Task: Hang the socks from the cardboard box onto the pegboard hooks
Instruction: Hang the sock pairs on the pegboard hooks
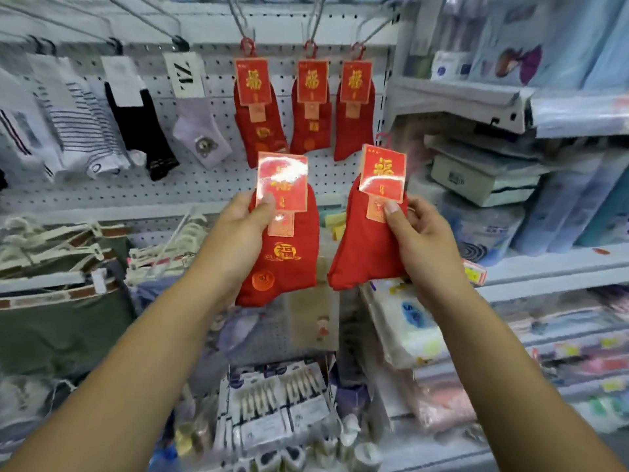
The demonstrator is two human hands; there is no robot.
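In front of a shop pegboard (204, 189), a person holds up two packs of red socks, one in each hand, side by side and apart. The left hand (238, 226) grips the left pack (289, 260) with the thumb pressed on its glossy card. The right hand (418, 233) pinches the right pack (364, 250) the same way, fingers curled behind the cloth.

Above and beyond the hands, three matching pairs (311, 124) already hang in a row from long wire hooks (316, 22), each by a red plastic ring. The cardboard box is out of view.

The step in hand appears to be the lift towards the hooks, with neither pack yet hung. The next move likely calls for raising one pack so that its loop (384, 137), visible above the right-hand card, slips over a hook's tip. The left pack's own loop cannot be seen.

The socks are soft knit, limp below the grip, with gold emblems. The cards are stiff, rectangular and shiny enough to throw glare. Up and to the left of the left hand hang other socks (139, 124), striped, black and lilac. To the right of the right hand stand shelves (459, 93) of wrapped goods.
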